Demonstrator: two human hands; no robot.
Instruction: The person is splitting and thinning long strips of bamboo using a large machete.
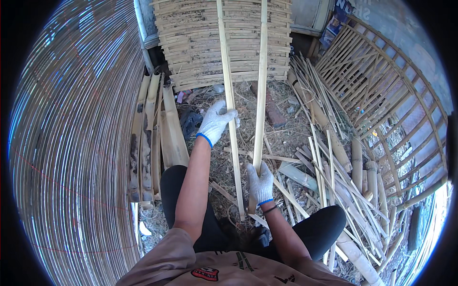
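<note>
Two long, pale bamboo strips run away from me side by side. My left hand [217, 122], in a white knit glove with a blue cuff, is closed around the left bamboo strip [233, 140] partway along it. Lower down, my gloved right hand [260, 183] grips the right bamboo strip [260, 114] close to its near end. The far parts of both strips pass in front of a woven bamboo panel [191, 47]. A gap separates the strips along most of their length, narrowing toward me. The fingertips of my right hand are partly hidden.
A blind of thin slats [76, 143] fills the left side. Halved bamboo pieces [172, 136] lean beside my left knee. Cut strips and bamboo poles [358, 159] pile up on the right, below a bamboo rack [381, 76]. A reddish brick-like block [274, 108] lies on the littered ground.
</note>
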